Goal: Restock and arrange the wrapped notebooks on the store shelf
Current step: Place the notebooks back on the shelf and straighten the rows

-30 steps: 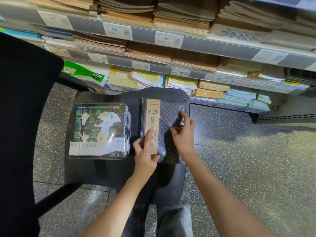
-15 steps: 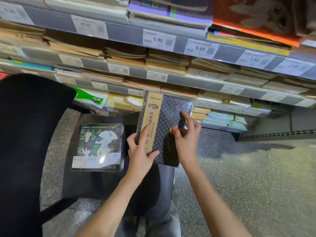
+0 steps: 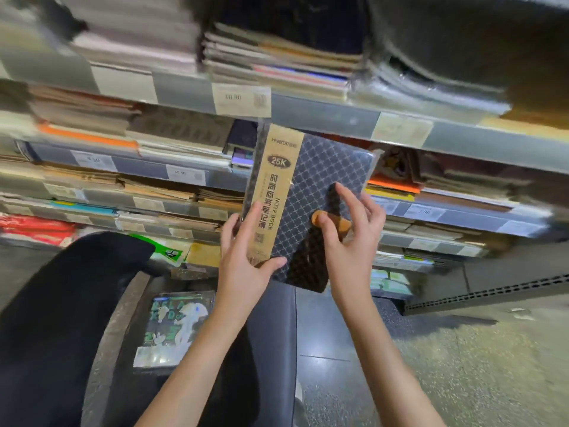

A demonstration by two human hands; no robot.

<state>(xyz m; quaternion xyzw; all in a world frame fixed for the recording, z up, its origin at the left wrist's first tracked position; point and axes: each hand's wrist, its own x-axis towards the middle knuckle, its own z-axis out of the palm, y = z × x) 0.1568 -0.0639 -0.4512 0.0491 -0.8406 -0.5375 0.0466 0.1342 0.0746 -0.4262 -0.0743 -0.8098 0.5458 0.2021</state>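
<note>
A wrapped dark notebook [image 3: 320,177] with a diamond pattern and a tan paper band is held up in front of the store shelves. My left hand [image 3: 243,257] grips its lower left corner, thumb across the front by the band. My right hand [image 3: 351,238] holds its lower right part, thumb on the brown clasp and fingers spread over the cover. A stack of wrapped notebooks [image 3: 172,328] with a green and white cartoon cover lies below on a dark chair seat [image 3: 274,334].
Several tiers of shelves [image 3: 323,106] with price tags hold stacked notebooks, blurred by motion. The black chair back [image 3: 55,318] fills the lower left. Speckled floor [image 3: 462,365] lies to the right, with a grey vented shelf base [image 3: 492,294].
Both hands have lifted the dark notebook off the chair seat and up toward the shelves. The view has tilted upward; the cartoon stack stays on the seat.
</note>
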